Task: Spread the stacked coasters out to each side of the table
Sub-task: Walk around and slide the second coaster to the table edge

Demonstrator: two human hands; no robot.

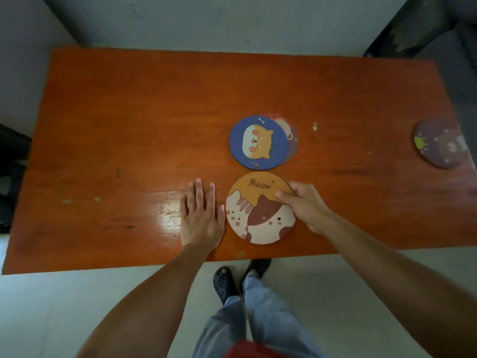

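An orange "Meow" coaster (254, 215) with two cartoon cats lies near the table's front edge. My right hand (304, 205) grips its right rim, thumb on top. My left hand (201, 215) rests flat on the wood just left of it, fingers apart, holding nothing. Behind, at the middle of the table, a blue coaster (258, 142) with an orange-and-white dog lies on top of a purple coaster (293, 139), which peeks out on its right side. Another purple coaster (441, 143) sits alone at the table's right edge.
The orange-brown wooden table (129, 112) spans most of the view, with bare wood on its left half and along the back. Pale floor surrounds it. My legs and dark shoes (224, 282) stand at the front edge. Dark furniture (418, 27) stands at the back right.
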